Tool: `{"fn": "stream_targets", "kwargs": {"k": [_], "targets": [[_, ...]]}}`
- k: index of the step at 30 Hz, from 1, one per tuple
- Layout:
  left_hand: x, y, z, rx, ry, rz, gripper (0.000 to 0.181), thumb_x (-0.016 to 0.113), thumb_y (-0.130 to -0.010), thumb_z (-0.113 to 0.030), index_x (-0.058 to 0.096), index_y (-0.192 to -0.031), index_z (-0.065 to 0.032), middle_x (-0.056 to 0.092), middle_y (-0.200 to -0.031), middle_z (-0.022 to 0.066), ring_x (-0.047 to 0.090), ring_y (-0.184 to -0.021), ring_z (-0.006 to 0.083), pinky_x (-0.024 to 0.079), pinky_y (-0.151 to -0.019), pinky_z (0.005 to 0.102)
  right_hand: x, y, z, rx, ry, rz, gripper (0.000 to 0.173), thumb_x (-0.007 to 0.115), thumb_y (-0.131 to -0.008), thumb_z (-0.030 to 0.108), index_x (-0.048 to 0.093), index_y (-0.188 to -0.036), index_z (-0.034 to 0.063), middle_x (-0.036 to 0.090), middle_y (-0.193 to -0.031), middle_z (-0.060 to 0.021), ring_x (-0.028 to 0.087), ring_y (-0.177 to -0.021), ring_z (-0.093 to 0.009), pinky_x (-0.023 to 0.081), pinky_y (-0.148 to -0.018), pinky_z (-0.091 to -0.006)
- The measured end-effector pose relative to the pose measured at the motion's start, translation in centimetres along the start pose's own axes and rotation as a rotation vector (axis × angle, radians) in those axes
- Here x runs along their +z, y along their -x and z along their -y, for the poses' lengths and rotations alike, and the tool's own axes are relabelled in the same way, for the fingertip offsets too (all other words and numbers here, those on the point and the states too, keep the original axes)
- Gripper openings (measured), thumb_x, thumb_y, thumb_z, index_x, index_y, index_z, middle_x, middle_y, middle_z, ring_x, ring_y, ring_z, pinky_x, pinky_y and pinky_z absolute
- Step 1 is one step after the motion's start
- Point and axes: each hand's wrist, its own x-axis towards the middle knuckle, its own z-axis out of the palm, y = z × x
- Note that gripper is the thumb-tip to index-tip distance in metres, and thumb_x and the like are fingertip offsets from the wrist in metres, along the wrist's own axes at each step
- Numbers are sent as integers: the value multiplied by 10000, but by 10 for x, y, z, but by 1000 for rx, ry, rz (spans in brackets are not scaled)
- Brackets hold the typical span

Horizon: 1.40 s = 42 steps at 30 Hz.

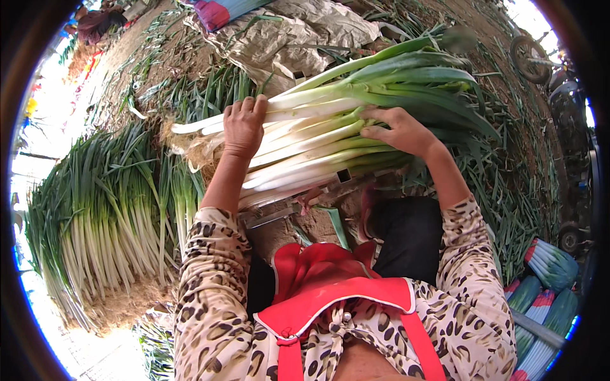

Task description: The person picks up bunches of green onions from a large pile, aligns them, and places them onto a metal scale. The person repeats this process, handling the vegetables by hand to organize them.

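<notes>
A thick bundle of leeks or large green onions (pixel 305 138) lies across a low metal frame (pixel 274 216) before me, roots to the left, green leaves to the right. My left hand (pixel 245 125) is closed over the white stalks of the upper ones, near the root end. My right hand (pixel 398 131) rests on the bundle where white turns to green, thumb and fingers spread around a stalk. Pinkish ties (pixel 310 200) hang from the frame just under the bundle. The undersides of the stalks are hidden.
A large pile of loose leeks (pixel 114 214) stands at left. Crumpled sheeting (pixel 286 40) lies beyond the frame. Wrapped bundles (pixel 553 266) are at lower right, near a metal bar (pixel 538 328). Leaf scraps (pixel 514 214) cover the ground at right. A wheel (pixel 530 59) shows at upper right.
</notes>
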Motion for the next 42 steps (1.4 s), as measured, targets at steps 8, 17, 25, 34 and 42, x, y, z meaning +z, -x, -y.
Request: {"fn": "stream_targets", "kwargs": {"k": [8,17,25,34,42], "targets": [[-5,22,-4,22,233,422,685,619,-742,-74,349,-1372,-87,523,-1153,136,505,-1072,308,381,-893,416,-8,-61,27,-180,543,-216,343,596,-901,268,616,-1164,49,646,-1107,-138,625,-982,-279,472,-863,-377],[-41,41,8,27,253,639,606,638,-850,-282,395,-1398,-190,586,-1142,125,563,-1050,334,436,-878,444,-10,-105,-26,130,990,237,388,441,-947,419,604,-1145,127,576,-1158,-64,509,-1153,-256,376,-942,-530],[-20,40,37,-330,549,485,345,582,-905,-285,590,-1215,-135,600,-1196,95,595,-1026,305,468,-901,396,-9,-108,-34,234,932,247,331,473,-942,371,616,-1140,147,574,-1143,-69,498,-1149,-268,359,-941,-580],[-1,33,54,-302,521,811,319,603,-870,-278,652,-1175,-199,663,-1035,136,626,-931,323,486,-802,386,-28,-91,-15,123,893,356,382,604,-862,404,634,-1101,107,595,-1088,-92,545,-1068,-296,432,-891,-499],[25,44,81,-308,480,727,171,643,-805,-215,742,-943,-190,693,-939,81,649,-894,277,506,-794,351,-52,-135,-73,259,576,448,338,670,-833,368,678,-988,67,652,-883,-160,621,-837,-288,462,-750,-414]]}}
